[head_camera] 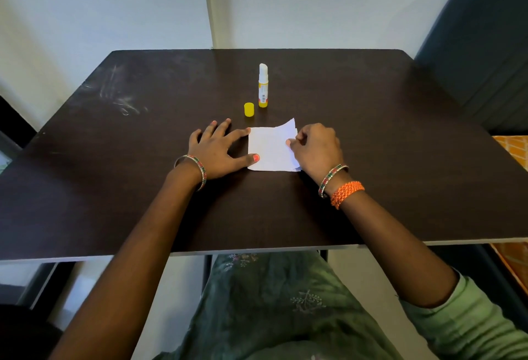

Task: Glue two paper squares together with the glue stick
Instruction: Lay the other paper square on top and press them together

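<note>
Two white paper squares (268,149) lie stacked on the dark table (114,188), the upper one slightly offset with its far right corner curled up. My left hand (218,149) lies flat with fingers spread, its thumb and index fingertip pressing the stack's left edge. My right hand (317,146) is curled over the stack's right edge, fingertips pinching or pressing the upper sheet. The glue stick (263,86) stands upright and uncapped behind the papers, white glue extended. Its yellow cap (249,109) sits just left of it.
A dark padded chair back (480,45) stands at the far right beside the table. Pale walls rise behind the table's far edge. An orange patterned cloth (513,151) shows beyond the right edge. My lap in green fabric is below the near edge.
</note>
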